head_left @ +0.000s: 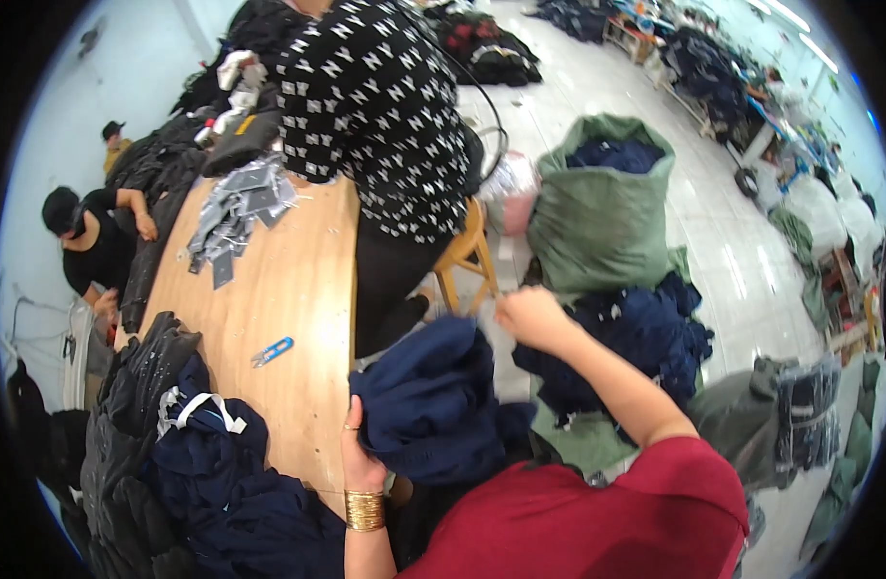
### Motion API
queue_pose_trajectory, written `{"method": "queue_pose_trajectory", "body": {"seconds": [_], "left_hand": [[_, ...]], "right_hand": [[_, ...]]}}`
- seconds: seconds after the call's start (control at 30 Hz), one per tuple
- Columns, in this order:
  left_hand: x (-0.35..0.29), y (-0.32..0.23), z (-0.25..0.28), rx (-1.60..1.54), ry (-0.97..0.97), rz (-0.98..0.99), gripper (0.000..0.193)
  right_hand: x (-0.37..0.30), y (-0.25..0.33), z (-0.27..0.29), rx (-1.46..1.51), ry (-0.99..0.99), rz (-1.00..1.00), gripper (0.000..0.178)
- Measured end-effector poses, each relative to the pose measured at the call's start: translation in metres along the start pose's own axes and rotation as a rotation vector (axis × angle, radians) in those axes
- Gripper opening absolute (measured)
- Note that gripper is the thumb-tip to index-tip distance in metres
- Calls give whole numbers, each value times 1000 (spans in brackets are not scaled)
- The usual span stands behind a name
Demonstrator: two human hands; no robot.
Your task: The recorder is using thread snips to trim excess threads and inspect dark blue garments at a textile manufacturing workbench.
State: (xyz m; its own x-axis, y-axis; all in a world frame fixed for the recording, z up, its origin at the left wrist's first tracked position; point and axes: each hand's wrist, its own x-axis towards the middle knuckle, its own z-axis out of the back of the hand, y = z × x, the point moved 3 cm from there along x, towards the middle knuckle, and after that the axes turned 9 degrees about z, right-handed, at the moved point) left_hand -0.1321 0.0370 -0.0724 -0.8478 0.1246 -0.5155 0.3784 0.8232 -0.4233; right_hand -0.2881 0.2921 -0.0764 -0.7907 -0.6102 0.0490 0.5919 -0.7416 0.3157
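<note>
A bunched navy blue garment (424, 396) is in front of me, beside the table's right edge. My left hand (361, 444), with gold bangles at its wrist, is closed on the garment's left side; the thumb shows and the fingers are hidden. Raised above the garment's right side, my right hand (535, 318) is closed in a fist; what it holds, if anything, cannot be made out. Blue-handled thread snips (273, 351) lie on the wooden table (303, 289), left of the garment and apart from both hands.
Navy garments with a white strap (216, 454) and dark clothes (124, 434) are heaped at left. Grey tags (240, 212) lie on the table. A person in a patterned top (375, 106) is ahead. A green sack (597, 222) and navy pile (626, 338) stand right, near a stool (467, 256).
</note>
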Motion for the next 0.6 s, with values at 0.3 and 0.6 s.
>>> {"method": "queue_pose_trajectory", "body": {"seconds": [0.3,0.6], "left_hand": [[-13,67,-132,929,591,-168,16],[-29,-30,-75,1276,82,-279,18]], "right_hand": [[-84,103,-48,1198,384,-36,27],[4,178,40,220,398,442,39]]}}
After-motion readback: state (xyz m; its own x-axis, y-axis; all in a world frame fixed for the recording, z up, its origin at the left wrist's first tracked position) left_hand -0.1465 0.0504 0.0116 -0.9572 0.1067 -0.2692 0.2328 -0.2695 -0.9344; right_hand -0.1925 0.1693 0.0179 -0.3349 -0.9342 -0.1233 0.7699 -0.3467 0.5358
